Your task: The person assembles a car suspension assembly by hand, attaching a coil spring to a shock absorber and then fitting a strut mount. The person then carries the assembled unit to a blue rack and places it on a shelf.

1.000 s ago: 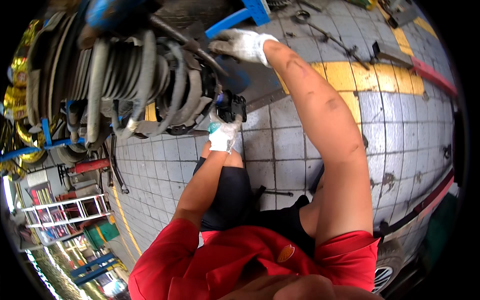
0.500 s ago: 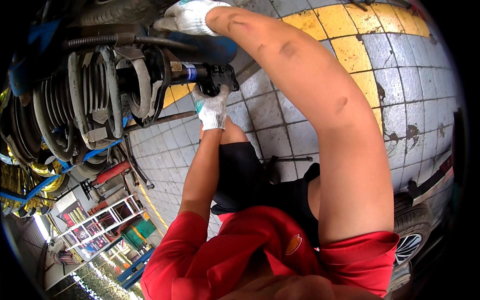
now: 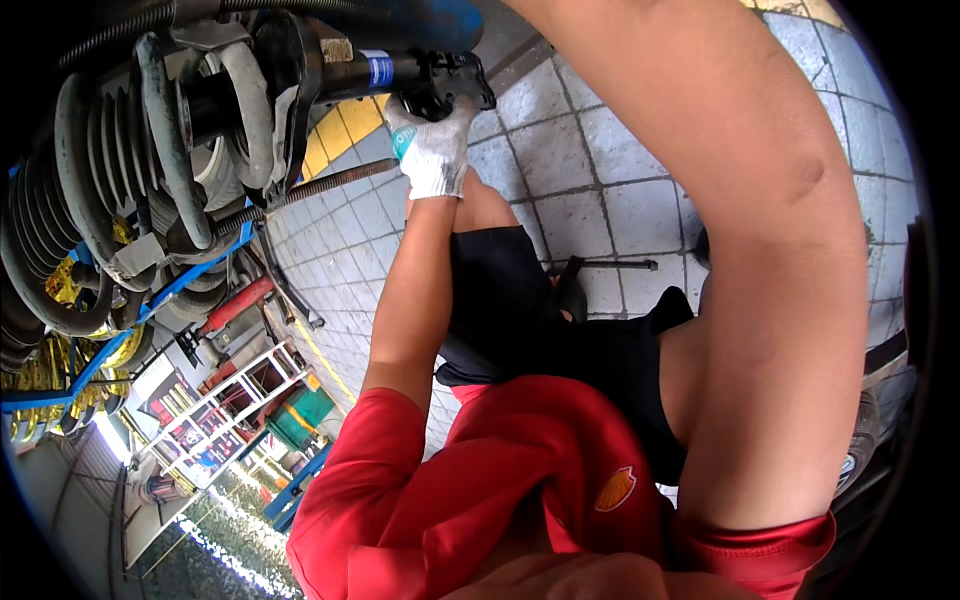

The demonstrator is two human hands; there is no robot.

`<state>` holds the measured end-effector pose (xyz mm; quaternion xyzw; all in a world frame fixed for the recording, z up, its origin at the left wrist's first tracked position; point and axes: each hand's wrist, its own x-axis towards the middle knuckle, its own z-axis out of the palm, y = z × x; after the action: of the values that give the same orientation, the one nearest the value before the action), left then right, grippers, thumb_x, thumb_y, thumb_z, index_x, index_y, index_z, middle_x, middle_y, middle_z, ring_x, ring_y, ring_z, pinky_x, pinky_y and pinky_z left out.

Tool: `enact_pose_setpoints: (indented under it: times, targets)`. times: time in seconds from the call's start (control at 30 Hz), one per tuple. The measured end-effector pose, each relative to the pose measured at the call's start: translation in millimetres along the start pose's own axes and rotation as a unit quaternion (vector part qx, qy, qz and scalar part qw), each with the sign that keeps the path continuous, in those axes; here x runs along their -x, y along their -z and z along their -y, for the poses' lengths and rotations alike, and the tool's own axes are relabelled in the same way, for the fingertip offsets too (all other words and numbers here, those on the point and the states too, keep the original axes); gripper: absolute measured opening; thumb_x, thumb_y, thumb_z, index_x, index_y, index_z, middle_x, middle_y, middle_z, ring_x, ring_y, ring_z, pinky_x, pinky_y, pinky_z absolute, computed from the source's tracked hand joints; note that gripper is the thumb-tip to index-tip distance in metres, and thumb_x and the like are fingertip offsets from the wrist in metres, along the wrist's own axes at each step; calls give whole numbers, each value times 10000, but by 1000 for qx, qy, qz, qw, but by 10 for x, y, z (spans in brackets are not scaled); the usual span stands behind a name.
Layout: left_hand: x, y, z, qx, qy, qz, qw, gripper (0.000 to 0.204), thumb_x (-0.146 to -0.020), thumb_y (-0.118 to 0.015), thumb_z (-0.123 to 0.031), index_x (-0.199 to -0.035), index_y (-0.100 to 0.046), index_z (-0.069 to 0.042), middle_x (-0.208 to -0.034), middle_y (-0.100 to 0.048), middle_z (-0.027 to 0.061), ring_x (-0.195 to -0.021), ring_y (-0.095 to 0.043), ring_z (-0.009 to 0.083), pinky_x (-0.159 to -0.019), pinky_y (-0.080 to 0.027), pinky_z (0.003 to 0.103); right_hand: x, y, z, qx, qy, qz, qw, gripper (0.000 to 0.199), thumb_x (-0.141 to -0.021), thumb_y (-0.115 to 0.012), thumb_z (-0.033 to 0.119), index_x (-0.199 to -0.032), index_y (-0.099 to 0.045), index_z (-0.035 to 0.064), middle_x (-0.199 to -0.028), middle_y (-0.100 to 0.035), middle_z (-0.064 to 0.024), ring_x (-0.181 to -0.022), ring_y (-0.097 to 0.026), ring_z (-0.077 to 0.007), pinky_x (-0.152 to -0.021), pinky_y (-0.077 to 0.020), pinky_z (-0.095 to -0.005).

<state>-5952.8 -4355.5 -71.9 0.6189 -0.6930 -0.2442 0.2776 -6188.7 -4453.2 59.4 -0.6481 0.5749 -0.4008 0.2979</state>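
A black shock absorber strut (image 3: 345,80) with a blue-and-white label lies roughly level at the upper left. Around its far-left part runs a grey coil spring (image 3: 165,130), with a ribbed dust boot inside the coils. My left hand (image 3: 435,145), in a white knitted glove, is closed around the mounting bracket (image 3: 462,80) at the strut's right end; some fingers are hidden behind the metal. My bare right forearm stretches up past the top edge, so my right hand is out of view. Threaded rods (image 3: 335,183) pass above and below the spring.
A blue metal frame (image 3: 190,290) runs below the spring. A long dark bar tool (image 3: 620,264) lies on the grey tiled floor (image 3: 560,215) by my legs. Farther left stand a white ladder-like rack (image 3: 215,425) and a green container (image 3: 300,415). A wheel sits at the far right.
The view has shifted, and my gloved right hand has gone out past the top edge. My left hand keeps its hold on the strut's bracket.
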Motion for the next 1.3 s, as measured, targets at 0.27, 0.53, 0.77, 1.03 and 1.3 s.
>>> enact_pose_setpoints:
  times: [0.27,0.53,0.77,1.03,1.3]
  targets:
    - [-41,-21,90,37,4,34,999,747,-776,-841,-193,-1343,-443,84,-1121,-699,156,-978,-666,228,-892,-533,337,-271,-203,-113,59,19,-25,998,547,-980,-508,543,-1162,-748,86,-1175,-722,-190,-1118,-664,-399,-966,-499,-464]
    - [67,88,-191,-11,22,55,998,832,-789,-849,-273,-1385,-416,112,-1183,-678,202,-1056,-656,264,-956,-512,348,31,-39,1,25,-2,-19,1000,616,-964,-503,597,-1174,-737,68,-1192,-711,-203,-1130,-651,-413,-973,-488,-476]
    - [1,60,24,1,-33,67,997,796,-802,-848,-274,-1370,-429,95,-1162,-682,186,-1063,-653,265,-958,-511,356,-1087,-117,120,145,-83,255,952,505,-966,-567,512,-1176,-753,91,-1240,-725,-141,-1169,-675,-315,-976,-507,-420]
    - [42,-69,-8,43,7,21,999,996,-760,-890,-196,-1498,-287,91,-1343,-586,214,-1181,-602,267,-1043,-479,348,529,-136,-436,120,-42,76,989,385,-953,-556,336,-1162,-755,82,-1258,-710,-174,-1173,-681,-328,-983,-528,-437]
    - [180,87,-9,44,54,10,998,1091,-754,-916,-346,-1531,-293,99,-1426,-538,258,-1240,-571,329,-1097,-440,382,3016,-1780,-2047,213,-395,272,851,302,-937,-541,131,-1134,-764,77,-1248,-701,-217,-1143,-698,-357,-976,-558,-466]
